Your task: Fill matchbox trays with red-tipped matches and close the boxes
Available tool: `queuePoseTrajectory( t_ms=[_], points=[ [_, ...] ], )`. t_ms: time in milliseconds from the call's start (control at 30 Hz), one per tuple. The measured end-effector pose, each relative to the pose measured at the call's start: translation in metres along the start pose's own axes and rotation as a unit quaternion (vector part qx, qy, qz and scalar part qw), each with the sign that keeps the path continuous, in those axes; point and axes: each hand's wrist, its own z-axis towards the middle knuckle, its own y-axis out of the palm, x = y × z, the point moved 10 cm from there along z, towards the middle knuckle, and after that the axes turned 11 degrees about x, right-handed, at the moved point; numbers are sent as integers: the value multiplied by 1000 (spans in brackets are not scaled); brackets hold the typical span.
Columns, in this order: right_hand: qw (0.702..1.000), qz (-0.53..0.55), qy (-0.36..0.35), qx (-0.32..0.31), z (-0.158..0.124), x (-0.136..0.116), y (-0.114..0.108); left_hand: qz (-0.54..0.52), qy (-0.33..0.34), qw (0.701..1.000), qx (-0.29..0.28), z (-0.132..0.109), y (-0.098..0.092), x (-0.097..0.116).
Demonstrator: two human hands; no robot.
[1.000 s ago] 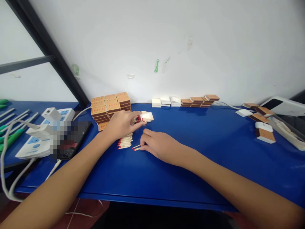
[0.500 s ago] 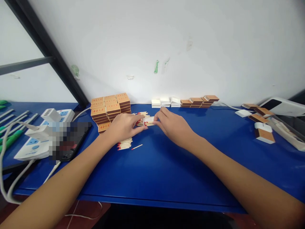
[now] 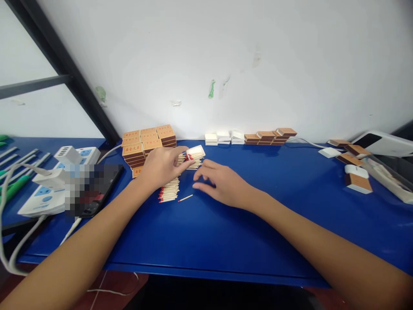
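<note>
My left hand (image 3: pixel 164 165) pinches a small white matchbox tray (image 3: pixel 197 152) by its left end, with red-tipped matches inside it. The tray is tilted above a pile of matches (image 3: pixel 194 165). To the right of the pile, my right hand (image 3: pixel 222 183) hangs over the blue table with thumb and fingers apart and nothing between them. A second pile of matches (image 3: pixel 169 190) lies below my left hand, heads to the left. One single match (image 3: pixel 185 198) rests beside that pile.
Stacked orange matchboxes (image 3: pixel 142 146) stand behind my left hand. White trays (image 3: pixel 224 137) and brown boxes (image 3: pixel 266 137) line the wall. A power strip (image 3: pixel 48 196) and phone (image 3: pixel 106 189) are at left; loose matchboxes (image 3: pixel 358 183) and a white device (image 3: pixel 383 143) at right.
My left hand has raised and tilted the tray. My right hand has let go of the tray's right end, moved down toward me and opened.
</note>
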Motion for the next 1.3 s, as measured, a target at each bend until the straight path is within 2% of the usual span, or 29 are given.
queuePoseTrajectory(
  t_ms=[133,267,467,567,800,1000,1100,1167,1300],
  points=[
    [994,76,9,-78,-6,-14,22,-2,-2,1000,-7,0,1,-1],
    [992,74,5,-106,-6,-31,34,2,3,1000,-9,-1,3,0],
    [998,13,-35,-48,1,-55,47,4,3,1000,-14,0,3,1],
    [998,-17,-56,-29,2,-58,53,8,-2,1000,-19,1,4,1],
    [996,-30,-65,-45,2,-58,57,7,-6,1000,-19,1,4,0],
    [992,-90,-66,-56,0,-53,60,-3,-3,999,-34,0,6,0],
    [990,-111,-72,-57,-2,-45,53,-11,8,999,-45,-2,8,2],
    [990,-121,-63,-45,-2,-33,39,-10,23,998,-54,-3,10,5],
    [985,-163,-15,50,7,2,-7,-6,50,996,-72,-5,15,11]
  ],
)
